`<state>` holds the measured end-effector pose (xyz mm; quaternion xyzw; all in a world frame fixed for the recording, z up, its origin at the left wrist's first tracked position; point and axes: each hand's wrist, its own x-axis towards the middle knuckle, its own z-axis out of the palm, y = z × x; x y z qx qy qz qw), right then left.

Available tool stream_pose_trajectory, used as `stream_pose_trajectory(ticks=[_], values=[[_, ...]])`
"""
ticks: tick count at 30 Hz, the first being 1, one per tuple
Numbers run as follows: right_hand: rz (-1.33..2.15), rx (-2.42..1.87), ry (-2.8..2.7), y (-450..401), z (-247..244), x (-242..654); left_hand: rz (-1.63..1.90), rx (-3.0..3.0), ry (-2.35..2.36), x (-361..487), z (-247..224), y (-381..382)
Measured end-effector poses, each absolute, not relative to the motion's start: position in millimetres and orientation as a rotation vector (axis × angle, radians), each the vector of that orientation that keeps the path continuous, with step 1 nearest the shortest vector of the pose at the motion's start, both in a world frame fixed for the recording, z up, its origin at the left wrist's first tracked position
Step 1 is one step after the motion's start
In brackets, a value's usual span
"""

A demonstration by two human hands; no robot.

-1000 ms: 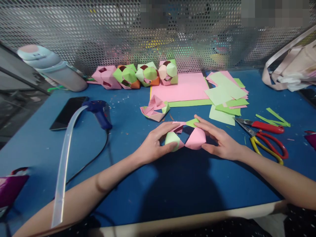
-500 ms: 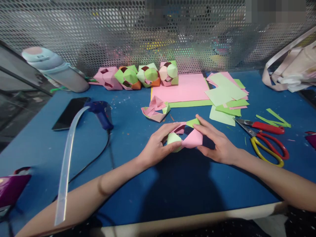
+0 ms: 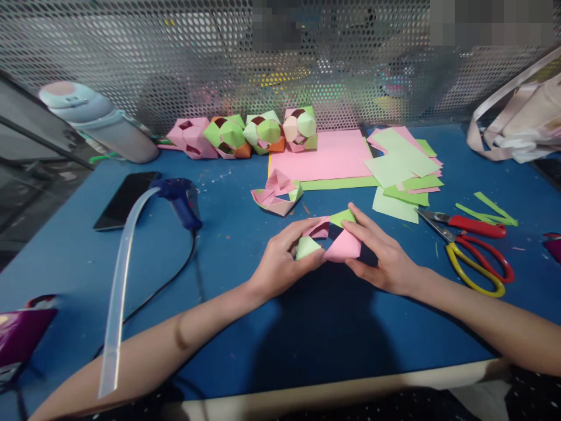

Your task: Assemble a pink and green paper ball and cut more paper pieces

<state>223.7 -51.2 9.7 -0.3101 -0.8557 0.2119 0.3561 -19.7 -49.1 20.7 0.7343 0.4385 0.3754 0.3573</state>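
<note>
Pink-and-green folded paper ring point(image 3: 344, 245) mid-counter point(image 3: 210, 345), gripped from both sides: left hand's point(image 3: 280, 257) and right hand's point(image 3: 390, 257) fingers half-curled around it. Behind that, another creased piece point(image 3: 283, 206), smooth flat sheets point(image 3: 324, 156), hollow faceted balls point(image 3: 266, 131), plus a rounded bottle point(image 3: 114, 126), contents hidden, and perforated metal point(image 3: 350, 70).

There are four paper balls point(image 3: 231, 133), two paper rings point(image 3: 344, 247), one glue gun point(image 3: 183, 204), one phone point(image 3: 125, 203) and one bottle point(image 3: 107, 126).

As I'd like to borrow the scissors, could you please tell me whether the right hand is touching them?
Apart: the head view plainly shows blue tabletop between the right hand and the scissors.
</note>
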Motion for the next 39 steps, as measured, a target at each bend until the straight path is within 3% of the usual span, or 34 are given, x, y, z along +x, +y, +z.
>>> stream_pose_trajectory(ticks=[12,39], values=[[0.493,-0.797,-2.216,-53,6,219,0.863,1.974,1.146,-16,14,-56],[0.503,-0.804,-2.200,-58,-8,210,1.008,2.015,1.098,-10,12,-58]])
